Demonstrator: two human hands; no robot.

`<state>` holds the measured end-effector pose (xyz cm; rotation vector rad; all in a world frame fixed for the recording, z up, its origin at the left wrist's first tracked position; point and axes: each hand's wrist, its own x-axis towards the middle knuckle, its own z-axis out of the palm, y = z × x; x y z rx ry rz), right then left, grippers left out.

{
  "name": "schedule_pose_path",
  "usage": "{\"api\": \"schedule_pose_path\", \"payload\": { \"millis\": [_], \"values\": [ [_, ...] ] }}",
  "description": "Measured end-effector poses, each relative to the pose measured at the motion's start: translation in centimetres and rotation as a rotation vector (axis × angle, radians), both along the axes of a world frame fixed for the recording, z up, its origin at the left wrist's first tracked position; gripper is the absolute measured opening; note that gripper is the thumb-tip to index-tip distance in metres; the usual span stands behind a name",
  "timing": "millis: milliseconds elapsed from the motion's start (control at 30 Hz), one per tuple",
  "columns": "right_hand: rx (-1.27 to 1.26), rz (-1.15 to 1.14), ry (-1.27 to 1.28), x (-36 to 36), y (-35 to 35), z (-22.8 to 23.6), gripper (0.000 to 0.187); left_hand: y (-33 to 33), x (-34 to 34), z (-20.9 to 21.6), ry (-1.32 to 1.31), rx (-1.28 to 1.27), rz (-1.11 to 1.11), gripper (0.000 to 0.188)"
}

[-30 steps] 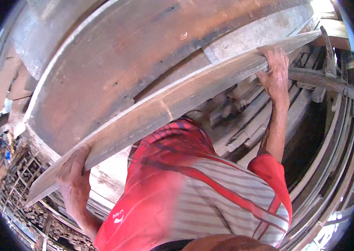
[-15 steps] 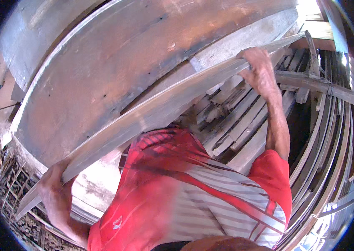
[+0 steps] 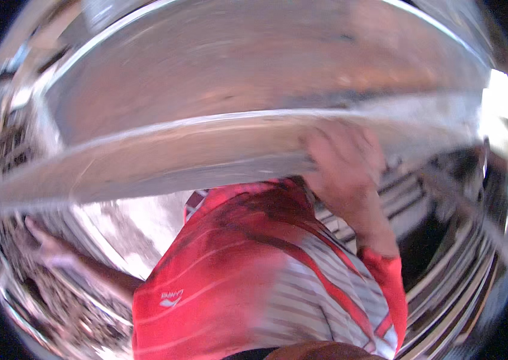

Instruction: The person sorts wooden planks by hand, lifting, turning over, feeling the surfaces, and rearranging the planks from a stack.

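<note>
A long wooden board (image 3: 206, 147) spans the view from left to right in front of me, its broad face tilted toward me. On its right half lies my right hand (image 3: 347, 159), gripping it with fingers bent over the face; motion blurs them. Just below the board's left end is my left hand (image 3: 56, 247), apart from it, with at least one finger stretched out. Behind the board rises a large brown panel (image 3: 230, 66) with a pale edge, its lower part hidden by the board.
Long timber strips (image 3: 455, 288) are stacked at the right. A wooden beam (image 3: 467, 204) crosses above them. At the lower left lies a cluttered heap (image 3: 80, 312) of small pieces, with a pale surface (image 3: 134, 225) beside it. Bright light enters at the far right.
The board has swung from a steep slant to nearly level across the view. My left hand has let go of its left end; my right hand has come lower and nearer.
</note>
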<state>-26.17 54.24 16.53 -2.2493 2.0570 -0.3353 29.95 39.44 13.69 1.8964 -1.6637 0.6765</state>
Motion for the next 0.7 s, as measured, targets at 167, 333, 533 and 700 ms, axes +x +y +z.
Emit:
{"api": "schedule_pose_path", "payload": {
  "millis": [167,333,533,700],
  "values": [
    [0.076,-0.056,0.008,0.9,-0.2,0.0,0.046,13.1,-12.1,-15.7,1.873,0.569,-0.254,0.07],
    [0.184,-0.026,-0.004,0.3,-1.2,1.5,0.062,9.3,-26.9,-1.1,1.285,1.498,-0.895,0.065],
    [0.209,-0.262,-0.049,-7.6,4.0,4.8,0.088,8.4,-32.1,2.3,0.797,0.367,-1.462,0.021],
    [0.154,-0.208,0.306,-14.7,8.7,2.8,0.062,8.1,-36.2,0.1,0.143,0.261,-1.203,0.022]
  ]
}}
